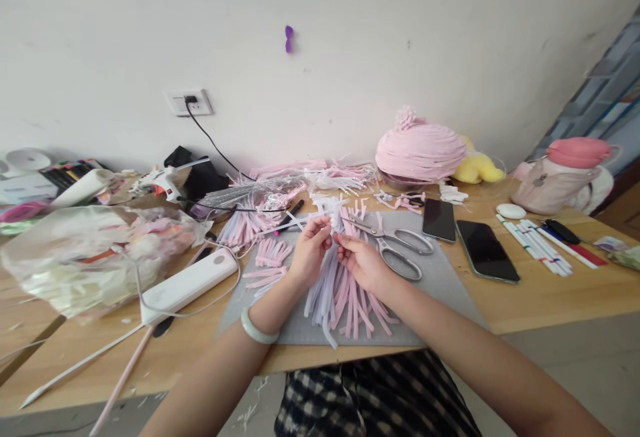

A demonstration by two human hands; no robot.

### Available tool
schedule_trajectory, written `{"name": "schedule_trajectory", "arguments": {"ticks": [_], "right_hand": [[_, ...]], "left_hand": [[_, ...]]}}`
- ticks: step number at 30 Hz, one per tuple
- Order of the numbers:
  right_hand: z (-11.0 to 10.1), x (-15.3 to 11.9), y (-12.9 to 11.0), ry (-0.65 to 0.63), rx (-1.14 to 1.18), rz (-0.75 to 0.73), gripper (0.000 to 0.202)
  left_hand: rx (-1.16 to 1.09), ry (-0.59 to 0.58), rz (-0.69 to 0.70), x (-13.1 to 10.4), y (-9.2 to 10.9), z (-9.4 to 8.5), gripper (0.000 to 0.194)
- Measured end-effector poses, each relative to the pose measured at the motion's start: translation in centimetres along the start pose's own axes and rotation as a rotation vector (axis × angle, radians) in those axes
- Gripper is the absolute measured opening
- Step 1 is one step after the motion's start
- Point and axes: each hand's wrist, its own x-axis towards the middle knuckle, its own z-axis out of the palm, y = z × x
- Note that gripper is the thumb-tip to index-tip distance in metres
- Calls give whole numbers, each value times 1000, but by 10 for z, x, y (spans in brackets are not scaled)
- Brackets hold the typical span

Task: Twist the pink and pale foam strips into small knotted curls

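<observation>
My left hand (314, 245) pinches a small white piece, seemingly a pipe cleaner (334, 223), above the grey mat. Close beside it, my right hand (361, 260) has thumb and fingers pressed together at the lower end of that piece; its exact shape is partly hidden by the fingers. Under the hands lie long white pipe cleaners (320, 300) and pink pipe cleaners (357, 310), fanned toward me. Grey-handled scissors (400, 250) rest just right of my right hand. Short pink pieces (273, 252) lie left of my left hand.
The cutting mat (445, 303) covers the table's middle. Two phones (487, 250) and several markers (537, 247) lie right. A pink-wrapped dome (420, 150) stands behind. At left are a plastic bag (65, 257), a white power strip (190, 283) with a loose cord, and a glue gun (167, 182).
</observation>
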Motion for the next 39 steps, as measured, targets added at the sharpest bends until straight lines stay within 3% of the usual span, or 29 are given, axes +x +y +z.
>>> {"name": "schedule_trajectory", "arguments": {"ticks": [6, 10, 16, 21, 25, 31, 39], "right_hand": [[1, -1, -2, 1, -52, -26, 7], [2, -4, -2, -13, -109, -45, 7], [3, -7, -1, -59, -173, -50, 10], [3, -8, -3, -51, -186, -60, 12], [3, -7, -3, -63, -215, -79, 12], [1, -5, -3, -77, -314, -165, 12], [-10, 5, -7, -98, -611, -364, 14]], "left_hand": [[393, -32, 158, 4, 8, -6, 16], [403, -36, 246, 10, 18, -11, 22], [515, -76, 210, 12, 28, -13, 16], [484, -144, 172, 8, 31, -10, 16], [432, -84, 149, 9, 30, -11, 13], [101, -34, -125, 10, 21, -13, 22], [-116, -65, -365, 4, 15, -11, 11]]}}
